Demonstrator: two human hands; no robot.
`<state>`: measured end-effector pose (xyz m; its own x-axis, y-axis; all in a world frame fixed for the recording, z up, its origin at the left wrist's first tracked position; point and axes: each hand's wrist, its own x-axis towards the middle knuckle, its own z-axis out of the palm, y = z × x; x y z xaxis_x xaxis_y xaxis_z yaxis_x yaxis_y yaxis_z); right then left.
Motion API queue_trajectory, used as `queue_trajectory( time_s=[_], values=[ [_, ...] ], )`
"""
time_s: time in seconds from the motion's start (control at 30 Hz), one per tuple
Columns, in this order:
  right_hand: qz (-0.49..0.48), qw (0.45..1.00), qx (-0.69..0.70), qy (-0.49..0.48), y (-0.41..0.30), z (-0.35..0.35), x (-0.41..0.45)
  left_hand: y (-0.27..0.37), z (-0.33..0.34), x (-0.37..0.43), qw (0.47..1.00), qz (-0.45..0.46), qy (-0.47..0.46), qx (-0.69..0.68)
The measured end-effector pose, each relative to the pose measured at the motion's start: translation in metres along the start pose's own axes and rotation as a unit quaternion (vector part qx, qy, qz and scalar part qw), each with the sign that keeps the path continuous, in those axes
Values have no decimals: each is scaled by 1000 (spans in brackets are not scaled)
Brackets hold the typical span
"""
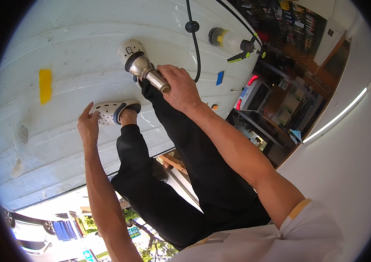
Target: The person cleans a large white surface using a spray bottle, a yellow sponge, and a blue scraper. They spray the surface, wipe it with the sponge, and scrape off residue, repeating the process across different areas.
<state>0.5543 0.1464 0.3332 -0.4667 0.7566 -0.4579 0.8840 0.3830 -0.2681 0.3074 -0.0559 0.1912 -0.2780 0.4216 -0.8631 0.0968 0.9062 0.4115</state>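
Note:
My right hand is closed around a silver metal tool with a flared head and a dark ring at its wide end. The head sits in front of my right clog, a white one with holes. A black hose runs down to behind my right hand; whether it joins the tool is hidden. My left hand holds nothing, its fingers apart, beside the toe of my left clog. Both clogs rest on a large white ribbed panel, which looks like a vehicle roof.
A yellow flat piece, a blue flat piece and a clear pump sprayer lie on the panel. Its lower edge drops off towards outdoor ground with a parked car. A lit tube lamp is at right.

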Motion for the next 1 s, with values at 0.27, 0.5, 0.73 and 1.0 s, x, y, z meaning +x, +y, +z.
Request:
queue_trajectory(
  time_s=[0.27, 0.5, 0.73, 1.0],
  values=[
    [-65, 997, -46, -24, -19, 29, -13, 91, 35, -7, 979, 163, 79, -89],
    [-53, 994, -98, 16, 41, 121, -13, 85, 66, -31, 978, 197, 48, 49],
    [-71, 990, -52, 112, 111, 177, -7, 121, 153, 16, 908, 330, 87, 242],
    [-144, 987, 61, 26, 174, 225, 5, 217, 303, 82, 943, 221, -88, 231]
  ],
)
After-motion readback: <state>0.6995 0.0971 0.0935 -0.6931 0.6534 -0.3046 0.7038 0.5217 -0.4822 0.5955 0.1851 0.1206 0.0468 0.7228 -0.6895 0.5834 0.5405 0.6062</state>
